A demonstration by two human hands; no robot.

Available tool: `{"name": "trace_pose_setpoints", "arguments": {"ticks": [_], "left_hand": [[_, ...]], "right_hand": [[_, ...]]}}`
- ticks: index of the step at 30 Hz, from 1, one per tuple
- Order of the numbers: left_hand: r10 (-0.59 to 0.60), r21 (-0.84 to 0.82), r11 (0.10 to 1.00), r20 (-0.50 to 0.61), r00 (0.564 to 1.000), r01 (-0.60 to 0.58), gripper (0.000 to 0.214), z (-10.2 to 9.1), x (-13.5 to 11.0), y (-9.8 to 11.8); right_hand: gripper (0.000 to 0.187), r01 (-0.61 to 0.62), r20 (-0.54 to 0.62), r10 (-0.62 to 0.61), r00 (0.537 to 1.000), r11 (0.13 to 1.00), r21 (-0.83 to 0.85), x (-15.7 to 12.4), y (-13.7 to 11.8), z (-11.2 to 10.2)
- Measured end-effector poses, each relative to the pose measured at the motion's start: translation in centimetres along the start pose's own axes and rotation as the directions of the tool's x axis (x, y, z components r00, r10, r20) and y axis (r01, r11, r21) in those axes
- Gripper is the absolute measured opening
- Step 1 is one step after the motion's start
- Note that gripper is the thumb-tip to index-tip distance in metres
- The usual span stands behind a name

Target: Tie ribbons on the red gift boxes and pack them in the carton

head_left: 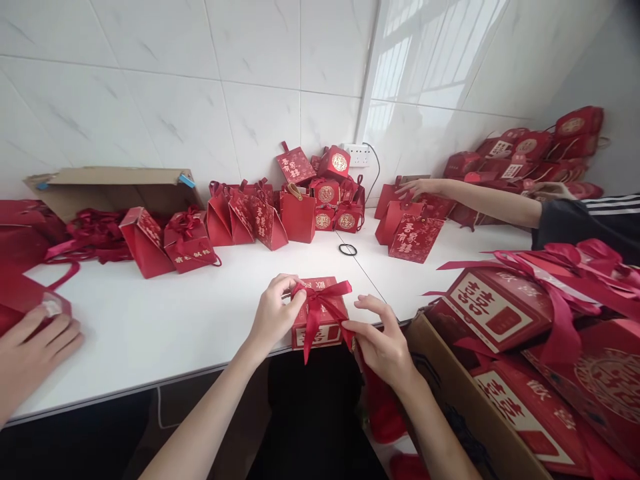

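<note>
A small red gift box (303,335) with a cream label sits at the table's front edge, right before me. Tied over its top is a red ribbon (314,321) in a bow, one tail hanging down the front. My left hand (274,312) is closed, thumb and fingers pinching the bow's left loop. From the right, my right hand (384,345) pinches the ribbon's other part between thumb and index finger, its remaining fingers lifted. The ribbon's right tail is partly hidden behind that hand.
An open carton (465,393) full of ribboned red boxes stands close on my right. Several red gift bags (270,223) line the white table (165,320) at the back, near a black ring (348,250). Co-workers' hands (45,347) reach in from both sides.
</note>
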State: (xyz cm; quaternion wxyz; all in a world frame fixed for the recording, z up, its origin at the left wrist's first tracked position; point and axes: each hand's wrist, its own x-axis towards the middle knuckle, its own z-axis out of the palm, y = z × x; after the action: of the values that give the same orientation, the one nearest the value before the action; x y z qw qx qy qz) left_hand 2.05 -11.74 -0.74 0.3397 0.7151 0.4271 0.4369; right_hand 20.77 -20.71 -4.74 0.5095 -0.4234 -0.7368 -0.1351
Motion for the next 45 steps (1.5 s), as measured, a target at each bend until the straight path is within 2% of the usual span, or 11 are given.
{"name": "trace_pose_setpoints", "arguments": {"ticks": [5, 7, 10, 14, 23, 29, 31, 36, 39, 42, 45], "left_hand": [[0.002, -0.043, 0.999, -0.018, 1.000, -0.003, 0.025, 0.4, -0.1, 0.0], [-0.005, -0.057, 0.998, -0.039, 0.999, 0.003, 0.026, 0.5, -0.3, 0.1], [-0.024, -0.080, 0.997, -0.091, 0.996, 0.016, 0.024, 0.6, -0.6, 0.1], [-0.080, -0.108, 0.992, -0.129, 0.988, 0.066, 0.023, 0.6, -0.8, -0.3], [-0.183, -0.413, 0.897, -0.019, 0.983, 0.159, 0.025, 1.1, -0.2, -0.8], [-0.322, -0.768, 0.582, 0.085, 0.943, 0.268, 0.030, 0.2, 0.1, 1.2], [-0.322, -0.808, 0.547, 0.039, 0.946, 0.219, 0.029, 0.0, 0.4, 1.1], [-0.316, -0.714, 0.688, -0.133, 0.939, 0.131, 0.027, 3.0, -0.7, -1.2], [-0.184, -0.570, 0.819, -0.142, 0.973, 0.072, 0.028, 6.9, -3.6, -2.4], [0.093, -0.451, 0.890, 0.032, 0.995, -0.069, 0.028, 10.5, -7.1, -3.0], [0.333, -0.250, 0.938, 0.447, 0.830, -0.242, 0.015, 12.2, -9.6, -3.2]], "right_hand": [[0.013, -0.111, 0.024, 0.109, 0.994, 0.987, 0.112, 0.3, -0.2, -1.1], [0.030, -0.239, 0.034, 0.237, 0.971, 0.958, 0.159, 1.0, -0.2, -0.7], [0.088, -0.447, 0.254, 0.402, 0.880, 0.881, 0.153, 2.0, 0.1, 0.3], [0.086, -0.621, 0.501, 0.449, 0.740, 0.742, 0.252, 2.1, 0.8, 1.4], [0.104, -0.661, 0.593, 0.367, 0.717, 0.629, 0.409, 1.4, 1.4, 1.4], [0.093, -0.655, 0.423, 0.502, 0.754, 0.622, 0.430, 0.8, 0.7, 1.2], [0.086, -0.708, 0.339, 0.645, 0.685, 0.480, 0.517, 0.1, -0.1, 0.8], [0.064, -0.550, 0.342, 0.874, 0.346, -0.107, 0.829, -0.8, -2.9, -1.8], [0.056, -0.429, 0.442, 0.843, 0.306, -0.293, 0.854, -0.1, -4.1, -3.7], [0.051, -0.408, 0.515, 0.808, 0.286, -0.384, 0.829, 0.6, -4.8, -4.9], [0.055, -0.439, 0.547, 0.801, 0.246, -0.411, 0.799, 0.5, -6.2, -5.6]]}}
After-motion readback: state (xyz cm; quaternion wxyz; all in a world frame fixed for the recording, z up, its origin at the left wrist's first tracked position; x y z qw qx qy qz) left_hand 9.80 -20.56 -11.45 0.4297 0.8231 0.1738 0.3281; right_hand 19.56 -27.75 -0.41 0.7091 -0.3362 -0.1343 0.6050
